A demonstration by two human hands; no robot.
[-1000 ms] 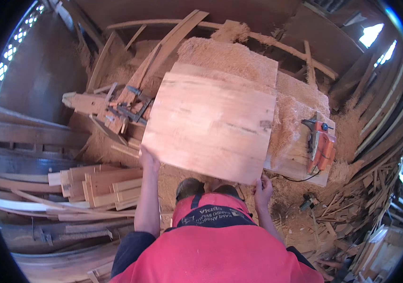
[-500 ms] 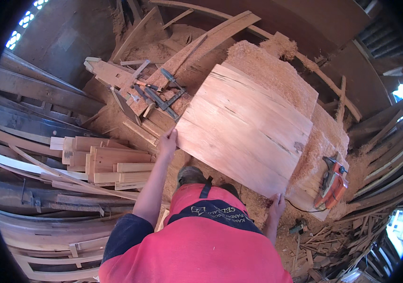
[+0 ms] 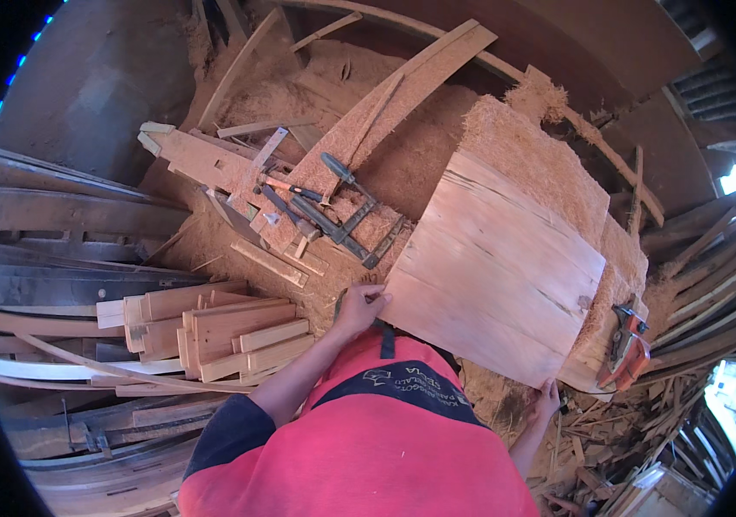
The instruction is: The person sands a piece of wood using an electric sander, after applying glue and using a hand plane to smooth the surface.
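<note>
The left hand (image 3: 359,310) has its grip clamped on the near left corner of a broad, pale reddish-brown rectangular wooden panel (image 3: 493,267); the right hand (image 3: 545,401) pinches the near right corner. The panel is in front of the person, between curly tan wood shavings (image 3: 540,159) beyond and the red cloth shirt (image 3: 385,457). An orange-and-black power planer (image 3: 626,353) sits to its right.

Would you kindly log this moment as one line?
left hand: grips board, left corner; right hand: grips board, near corner; power tool: right of board; clamp: left of board
</note>
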